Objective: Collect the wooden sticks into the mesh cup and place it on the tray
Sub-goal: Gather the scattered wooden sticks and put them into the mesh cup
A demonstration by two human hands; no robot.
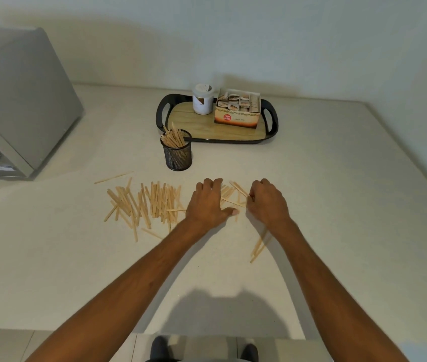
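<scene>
Many thin wooden sticks (144, 202) lie scattered on the pale counter, most in a heap left of my hands. A black mesh cup (177, 154) stands upright just in front of the tray (233, 135), partly filled with sticks. My left hand (208, 202) rests palm down on a small bunch of sticks (229, 195), fingers curled over them. My right hand (265, 201) is beside it, fingers pinched on some of those sticks. A few more sticks (258, 246) lie under my right forearm.
The tray has a black rim and wooden base and carries a white jar (202, 99) and an open box of sachets (237, 108). A grey metal appliance (11, 105) stands at the left. The counter's front edge is near my feet.
</scene>
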